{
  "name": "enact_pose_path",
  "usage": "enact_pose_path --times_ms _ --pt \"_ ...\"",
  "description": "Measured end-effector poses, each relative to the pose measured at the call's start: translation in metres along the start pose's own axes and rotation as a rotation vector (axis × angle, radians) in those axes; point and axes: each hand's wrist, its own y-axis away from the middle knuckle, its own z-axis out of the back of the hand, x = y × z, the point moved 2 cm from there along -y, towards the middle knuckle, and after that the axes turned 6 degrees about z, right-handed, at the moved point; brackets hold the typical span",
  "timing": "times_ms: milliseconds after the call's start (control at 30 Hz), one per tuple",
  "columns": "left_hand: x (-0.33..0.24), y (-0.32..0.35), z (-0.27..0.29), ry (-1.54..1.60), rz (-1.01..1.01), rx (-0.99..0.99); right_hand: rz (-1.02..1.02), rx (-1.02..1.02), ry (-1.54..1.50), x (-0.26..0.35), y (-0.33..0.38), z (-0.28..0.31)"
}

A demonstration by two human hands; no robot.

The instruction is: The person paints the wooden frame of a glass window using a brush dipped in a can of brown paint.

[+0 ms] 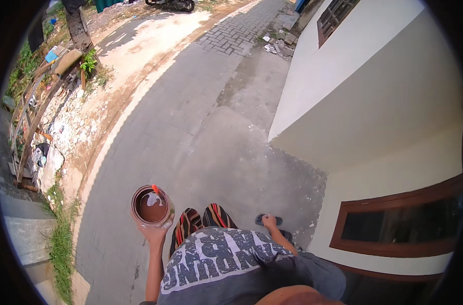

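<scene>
At the lower left, my left hand (153, 230) is wrapped round an open can of brown paint (135, 207), held upright. Inside it stands a brush or stirrer with an orange handle (156, 189), its lower part hidden in the can. White glare lies on the paint (152, 209). My right hand (268, 221) hangs low by my right side with its fingers curled in, and I see nothing in them. Behind it shows a dark sandal (278, 220), apparently on the ground. A second dark shape (287, 236), perhaps its mate, is partly covered by my forearm.
A paved lane (155, 117) curves ahead. To the right rises a white house wall (312, 86) with a brown-framed window (343, 223). Rubble and litter (79, 119) line the left side beside a wooden frame (30, 122). A motorbike (183, 4) stands far ahead.
</scene>
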Motion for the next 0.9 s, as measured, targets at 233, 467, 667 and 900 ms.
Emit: enact_pose_path --times_ms 233,467,667,900 --pt "-0.066 -0.241 -0.14 0.085 -0.222 0.229 -0.282 0.487 0.158 0.021 -0.034 -0.023" --pt "-0.109 -0.37 -0.282 0.195 -0.184 0.262 -0.269 0.158 -0.175 0.177 -0.205 -0.015" --pt "-0.136 -0.496 -0.384 0.171 -0.183 0.353 0.409 -0.121 0.018 0.493 -0.435 0.081" --pt "-0.173 -0.656 -0.547 0.191 -0.256 0.491 0.506 -0.312 -0.356 0.685 -0.611 0.141"
